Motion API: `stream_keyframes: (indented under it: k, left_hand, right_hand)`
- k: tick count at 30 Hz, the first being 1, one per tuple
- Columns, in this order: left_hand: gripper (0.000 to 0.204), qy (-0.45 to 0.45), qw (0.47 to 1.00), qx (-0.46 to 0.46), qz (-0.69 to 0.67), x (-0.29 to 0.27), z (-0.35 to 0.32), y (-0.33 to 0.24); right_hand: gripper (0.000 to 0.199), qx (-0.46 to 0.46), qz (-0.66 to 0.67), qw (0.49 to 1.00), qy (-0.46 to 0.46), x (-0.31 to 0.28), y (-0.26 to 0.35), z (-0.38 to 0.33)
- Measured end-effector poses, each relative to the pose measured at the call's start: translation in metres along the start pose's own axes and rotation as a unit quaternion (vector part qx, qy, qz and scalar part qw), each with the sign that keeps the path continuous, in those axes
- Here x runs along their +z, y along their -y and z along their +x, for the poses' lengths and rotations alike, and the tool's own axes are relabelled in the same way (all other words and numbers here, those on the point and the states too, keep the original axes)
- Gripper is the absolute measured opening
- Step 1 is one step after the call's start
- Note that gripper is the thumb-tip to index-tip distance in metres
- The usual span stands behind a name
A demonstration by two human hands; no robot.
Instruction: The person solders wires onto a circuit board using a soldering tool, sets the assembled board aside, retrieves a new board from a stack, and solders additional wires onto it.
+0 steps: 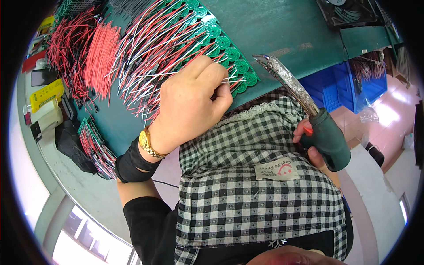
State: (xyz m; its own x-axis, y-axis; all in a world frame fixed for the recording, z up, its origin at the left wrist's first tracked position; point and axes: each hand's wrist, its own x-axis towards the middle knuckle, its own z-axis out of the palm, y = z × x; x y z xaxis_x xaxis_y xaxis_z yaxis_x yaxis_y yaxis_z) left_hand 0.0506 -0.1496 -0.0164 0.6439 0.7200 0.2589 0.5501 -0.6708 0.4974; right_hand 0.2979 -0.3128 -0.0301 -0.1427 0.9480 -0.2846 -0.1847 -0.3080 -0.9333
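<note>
My left hand (194, 95), with a gold watch at the wrist, pinches a thin white wire (227, 81) by the near end of a green circuit board panel (242, 66). The panel is made of rows of round boards. Many red, white and black wires (152, 57) run from it to the left, partly hidden under my hand. My right hand (304, 132) is wrapped round the dark green handle of a soldering gun (324, 137), a finger by its red trigger. Its scorched metal tip (263, 59) points up and left, apart from the panel.
Bundles of red wires (102, 57) lie on the green work mat (282, 31) to the left. A smaller wired board (92, 143) rests at the table's left edge. A black fan (349, 13) stands far right, above a blue crate (340, 88). A checked apron (251, 198) covers my lap.
</note>
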Motion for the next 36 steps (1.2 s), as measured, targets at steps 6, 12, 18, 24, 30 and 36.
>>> stream_keyframes:
  k: [6, 12, 18, 24, 30, 36]
  left_hand:
    - [0.014, 0.027, 0.997, 0.027, -0.062, -0.004, 0.003, 0.003]
    - [0.012, 0.018, 0.996, 0.018, -0.082, -0.001, 0.001, -0.005]
    - [0.014, 0.004, 0.998, 0.001, -0.058, 0.007, -0.002, -0.01]
    - [0.013, -0.007, 0.999, 0.047, -0.026, 0.013, -0.002, -0.006]
    - [0.017, 0.02, 0.999, 0.048, -0.012, 0.013, -0.004, -0.006]
    - [0.018, 0.028, 0.999, 0.043, -0.013, 0.014, -0.009, -0.004]
  right_hand:
    - [0.048, 0.003, 0.001, 1.0, -0.027, 0.001, 0.001, -0.004]
    - [0.049, -0.043, -0.058, 0.997, 0.016, -0.007, -0.006, -0.007]
    - [0.046, -0.015, -0.004, 1.0, -0.01, -0.015, -0.012, -0.012]
    - [0.042, -0.044, -0.053, 0.998, -0.015, -0.022, -0.033, -0.018]
    - [0.031, 0.003, -0.006, 0.999, -0.047, -0.024, -0.035, -0.018]
    - [0.034, 0.049, -0.099, 0.991, 0.071, -0.02, -0.012, -0.015]
